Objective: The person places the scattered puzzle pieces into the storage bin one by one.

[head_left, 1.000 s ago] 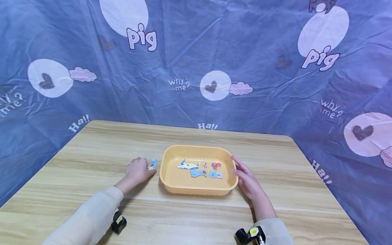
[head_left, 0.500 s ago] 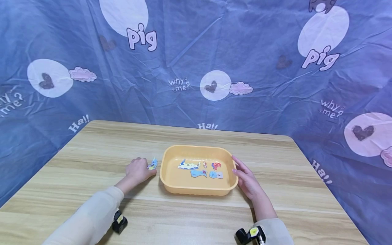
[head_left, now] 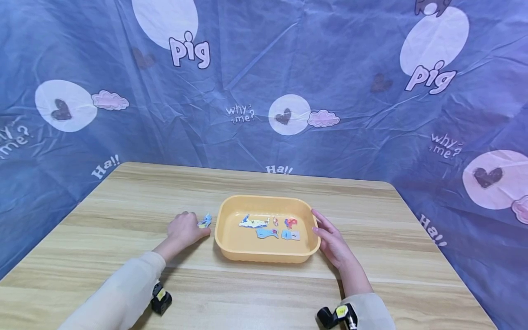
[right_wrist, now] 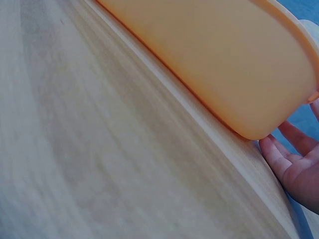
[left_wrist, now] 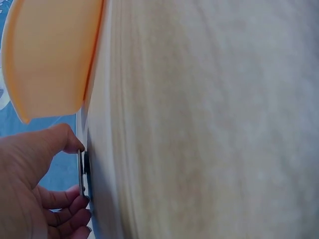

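In the head view my left hand (head_left: 183, 230) is left of a yellow-orange plastic tray (head_left: 266, 256). It pinches a thin, flat blue-and-yellow printed puzzle piece (head_left: 205, 221) by its edges. The left wrist view shows this piece (left_wrist: 80, 174) edge-on, thumb at one end and fingertips at the other, close to the tabletop. My right hand (head_left: 336, 245) holds the tray's right end, thumb at the rim. Seen from the right wrist, fingertips (right_wrist: 269, 147) touch the outer wall near its base. Several pieces lie flat inside, including a cream-and-blue one (head_left: 253, 223) and a red one (head_left: 290, 223).
The tray rests on a wood-grain table (head_left: 247, 298). A blue printed cloth (head_left: 264, 68) hangs behind and at the sides. Black wrist cameras (head_left: 161, 299) are strapped to both sleeves.
The puzzle piece in my left hand has tilted slightly. My right hand and the tray stay in place, and the pieces inside lie as before.
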Motion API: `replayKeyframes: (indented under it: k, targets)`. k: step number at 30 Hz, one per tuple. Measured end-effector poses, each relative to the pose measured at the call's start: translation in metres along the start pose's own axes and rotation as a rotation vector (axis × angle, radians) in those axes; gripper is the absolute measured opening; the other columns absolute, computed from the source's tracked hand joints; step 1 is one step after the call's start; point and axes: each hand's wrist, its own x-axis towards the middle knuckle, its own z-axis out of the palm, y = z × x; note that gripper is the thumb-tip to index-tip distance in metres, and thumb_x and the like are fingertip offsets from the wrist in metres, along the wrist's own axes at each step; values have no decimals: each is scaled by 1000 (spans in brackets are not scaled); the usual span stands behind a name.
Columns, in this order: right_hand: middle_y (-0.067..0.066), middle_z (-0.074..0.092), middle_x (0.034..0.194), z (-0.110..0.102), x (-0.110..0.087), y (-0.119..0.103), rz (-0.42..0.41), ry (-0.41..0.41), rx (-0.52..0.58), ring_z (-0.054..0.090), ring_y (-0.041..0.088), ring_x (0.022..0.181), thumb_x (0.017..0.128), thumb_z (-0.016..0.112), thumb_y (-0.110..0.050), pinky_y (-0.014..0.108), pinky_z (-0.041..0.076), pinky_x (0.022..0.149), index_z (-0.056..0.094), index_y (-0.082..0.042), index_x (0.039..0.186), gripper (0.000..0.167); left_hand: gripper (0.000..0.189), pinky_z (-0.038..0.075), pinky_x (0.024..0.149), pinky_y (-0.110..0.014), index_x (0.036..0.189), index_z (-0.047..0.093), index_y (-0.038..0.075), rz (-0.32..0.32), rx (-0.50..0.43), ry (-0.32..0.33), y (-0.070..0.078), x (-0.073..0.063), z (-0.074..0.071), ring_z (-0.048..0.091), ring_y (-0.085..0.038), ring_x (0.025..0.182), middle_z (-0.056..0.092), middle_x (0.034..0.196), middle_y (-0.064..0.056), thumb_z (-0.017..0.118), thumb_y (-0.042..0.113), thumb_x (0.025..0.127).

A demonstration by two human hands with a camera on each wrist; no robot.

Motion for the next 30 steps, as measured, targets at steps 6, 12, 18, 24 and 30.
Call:
replayKeyframes:
  k: [6,12,18,24,30]
  targets:
    - [19,16,137,0,0,-1,7,-7,7,24,34,121,84,48,-2,32,36,89,22,-7,136,58,38,26,38,-25,47,39,13,-1,-65,33,-2,1,-2,35,-15,46,39,50,-1,64,37,61]
    - [19,16,137,1,-2,-2,10,-10,25,24,34,121,84,47,-1,33,36,89,22,-6,136,58,30,34,43,-28,64,52,8,43,-118,127,-1,2,-12,44,-18,55,49,64,-4,65,35,60]
    - [21,15,137,1,-1,-2,2,-17,14,24,35,121,84,47,-1,34,36,89,21,-6,136,57,33,36,47,-30,73,56,4,77,-147,161,0,1,-19,46,-20,58,50,69,-6,65,34,62]
    - [20,16,137,1,-1,-3,3,-6,10,26,34,120,84,48,-1,33,36,89,22,-6,136,58,34,39,51,-32,78,58,4,100,-175,185,3,-1,-24,48,-21,62,52,73,-6,66,34,65]
    - [18,17,137,1,-1,-2,12,-2,3,28,33,120,83,48,-3,34,36,89,22,-8,136,59,35,42,59,-35,85,60,3,132,-248,231,6,-4,-28,50,-22,68,56,80,-8,66,31,66]
